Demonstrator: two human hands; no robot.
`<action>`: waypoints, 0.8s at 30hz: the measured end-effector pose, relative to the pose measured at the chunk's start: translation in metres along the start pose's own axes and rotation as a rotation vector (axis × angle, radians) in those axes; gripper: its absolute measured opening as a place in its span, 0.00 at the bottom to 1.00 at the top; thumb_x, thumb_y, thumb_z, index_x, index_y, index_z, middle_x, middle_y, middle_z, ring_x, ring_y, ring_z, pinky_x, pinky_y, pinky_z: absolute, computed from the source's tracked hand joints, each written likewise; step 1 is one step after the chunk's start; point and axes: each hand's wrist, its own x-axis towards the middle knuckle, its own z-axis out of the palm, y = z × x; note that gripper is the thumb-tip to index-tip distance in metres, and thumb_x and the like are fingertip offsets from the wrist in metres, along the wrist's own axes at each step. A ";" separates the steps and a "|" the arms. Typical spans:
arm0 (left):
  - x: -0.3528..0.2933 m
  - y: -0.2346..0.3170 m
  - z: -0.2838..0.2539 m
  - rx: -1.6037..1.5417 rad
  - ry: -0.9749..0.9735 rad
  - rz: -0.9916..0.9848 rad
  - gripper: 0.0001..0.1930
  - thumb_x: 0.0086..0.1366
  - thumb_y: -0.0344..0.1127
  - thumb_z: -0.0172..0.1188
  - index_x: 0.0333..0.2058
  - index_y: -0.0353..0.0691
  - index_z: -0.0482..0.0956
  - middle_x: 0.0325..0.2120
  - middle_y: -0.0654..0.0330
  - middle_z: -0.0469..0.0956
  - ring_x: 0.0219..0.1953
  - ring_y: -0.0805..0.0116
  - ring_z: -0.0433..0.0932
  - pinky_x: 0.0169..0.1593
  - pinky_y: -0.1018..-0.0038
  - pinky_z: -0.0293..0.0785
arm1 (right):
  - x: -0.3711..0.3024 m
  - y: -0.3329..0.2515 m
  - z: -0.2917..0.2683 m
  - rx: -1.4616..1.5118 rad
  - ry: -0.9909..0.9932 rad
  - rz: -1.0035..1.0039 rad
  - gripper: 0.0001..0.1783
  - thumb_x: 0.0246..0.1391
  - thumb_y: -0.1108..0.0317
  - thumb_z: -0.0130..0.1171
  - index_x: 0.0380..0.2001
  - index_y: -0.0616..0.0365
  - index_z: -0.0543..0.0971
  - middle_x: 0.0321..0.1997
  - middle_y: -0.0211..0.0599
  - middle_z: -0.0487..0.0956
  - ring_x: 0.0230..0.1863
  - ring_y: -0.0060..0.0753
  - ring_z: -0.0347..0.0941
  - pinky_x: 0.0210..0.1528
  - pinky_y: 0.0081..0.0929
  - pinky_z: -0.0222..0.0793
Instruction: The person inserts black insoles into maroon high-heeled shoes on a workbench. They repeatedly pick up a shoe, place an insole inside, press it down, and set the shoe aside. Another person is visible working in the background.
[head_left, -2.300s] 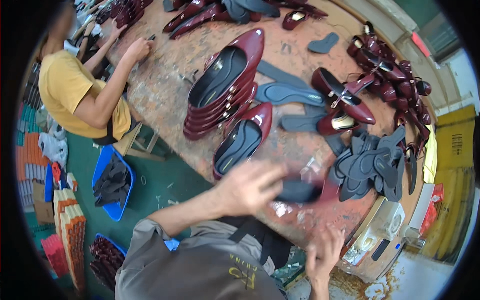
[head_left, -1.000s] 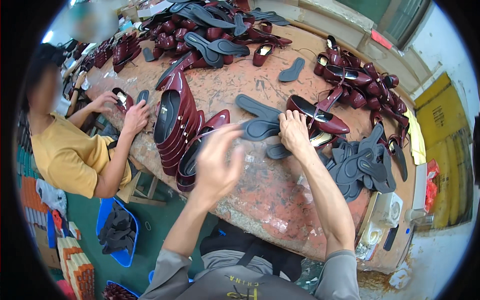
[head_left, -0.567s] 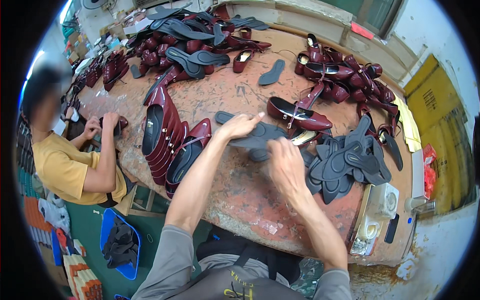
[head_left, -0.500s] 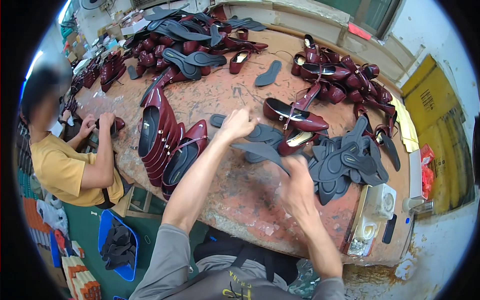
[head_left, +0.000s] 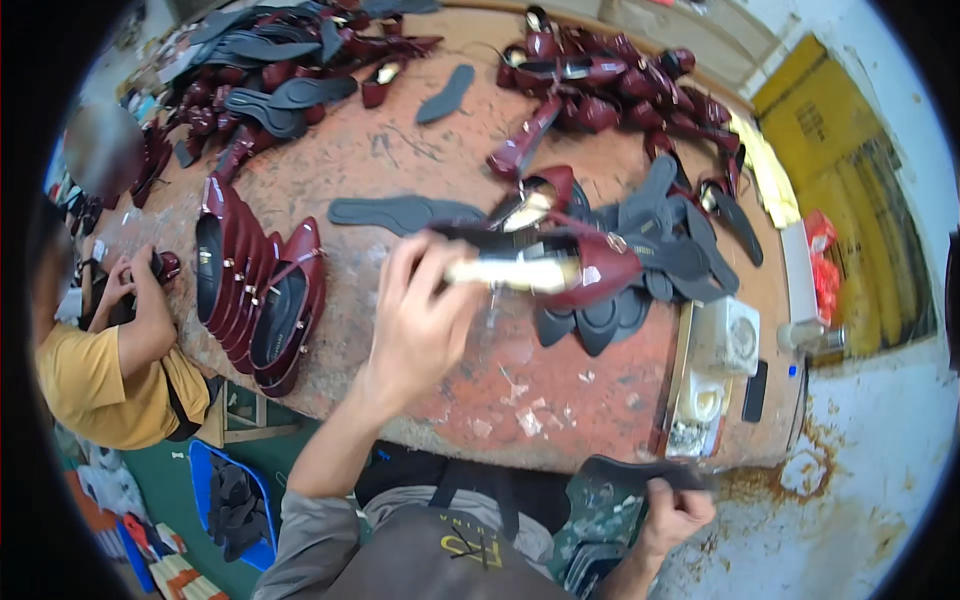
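My left hand (head_left: 420, 315) grips a burgundy patent shoe (head_left: 608, 268) by its heel end, just above the table. The shoe's toe points right and its pale inner sole faces me; motion blurs it. At the table's near right edge, my right hand (head_left: 675, 518) is closed on a dark grey insole (head_left: 630, 472), held low. A pile of dark grey insoles (head_left: 690, 245) lies to the right, partly hidden behind the shoe. One more insole (head_left: 380, 212) rests flat beyond my left hand. Another burgundy shoe (head_left: 555, 185) lies behind the held one.
Nested burgundy shoes (head_left: 225, 260) stand at left. Heaps of shoes (head_left: 620, 85) and insoles (head_left: 270, 50) fill the far side. A white container (head_left: 727, 335) and a black phone-like object (head_left: 757, 390) sit at right. A co-worker in yellow (head_left: 120, 385) handles a shoe; a blue bin (head_left: 235, 500) stands below.
My left hand has taken hold of a burgundy shoe and lifted it. My right hand has drawn an insole back toward the near right edge. The whole view has shifted rightward.
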 end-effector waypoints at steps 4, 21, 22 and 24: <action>-0.100 0.067 -0.037 0.003 -0.399 0.036 0.12 0.51 0.34 0.70 0.38 0.44 0.88 0.36 0.64 0.80 0.46 0.60 0.76 0.64 0.39 0.68 | 0.007 0.000 -0.015 0.240 0.284 0.012 0.18 0.61 0.75 0.67 0.53 0.70 0.82 0.50 0.46 0.84 0.48 0.32 0.81 0.57 0.34 0.79; -0.150 0.085 -0.045 -0.290 -0.724 -0.445 0.40 0.59 0.25 0.73 0.71 0.34 0.69 0.72 0.44 0.67 0.68 0.42 0.73 0.67 0.55 0.75 | 0.040 -0.025 0.059 -0.319 -0.886 -0.276 0.19 0.40 0.75 0.80 0.39 0.58 0.87 0.48 0.38 0.85 0.48 0.45 0.79 0.50 0.41 0.72; -0.155 0.081 -0.045 -0.304 -0.679 -0.437 0.40 0.59 0.24 0.72 0.71 0.34 0.69 0.71 0.44 0.67 0.67 0.41 0.74 0.66 0.54 0.76 | 0.042 -0.020 0.066 -0.354 -0.924 -0.338 0.19 0.40 0.75 0.80 0.39 0.58 0.88 0.49 0.37 0.86 0.49 0.44 0.80 0.51 0.41 0.72; -0.153 0.071 -0.041 -0.337 -0.592 -0.404 0.39 0.60 0.24 0.71 0.71 0.33 0.69 0.69 0.43 0.69 0.66 0.38 0.74 0.65 0.53 0.77 | 0.043 -0.015 0.080 -0.369 -0.904 -0.381 0.16 0.42 0.74 0.79 0.39 0.57 0.90 0.51 0.33 0.87 0.51 0.43 0.80 0.56 0.42 0.70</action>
